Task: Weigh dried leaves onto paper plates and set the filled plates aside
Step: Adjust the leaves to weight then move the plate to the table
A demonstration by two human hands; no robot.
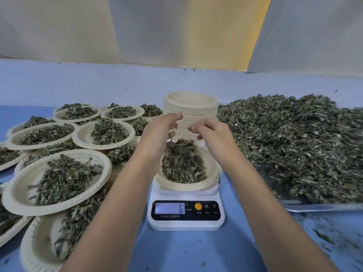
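Note:
A paper plate (213, 171) heaped with dried leaves (182, 163) sits on a white digital scale (185, 222) at the centre; its display reads 6. Both my hands hover just above the plate's far side. My left hand (162, 127) has loosely spread fingers, and a few leaves hang or fall just under them. My right hand (209, 131) has its fingers curled in with the tips together, and no leaves show in it. Behind the hands stands a tall stack of empty plates (196, 105).
Several filled plates (59, 179) overlap in layers on the blue table (196, 252) to the left. A metal tray (324, 207) on the right carries a big heap of loose dried leaves (294, 144). Leaf crumbs litter the table's near right.

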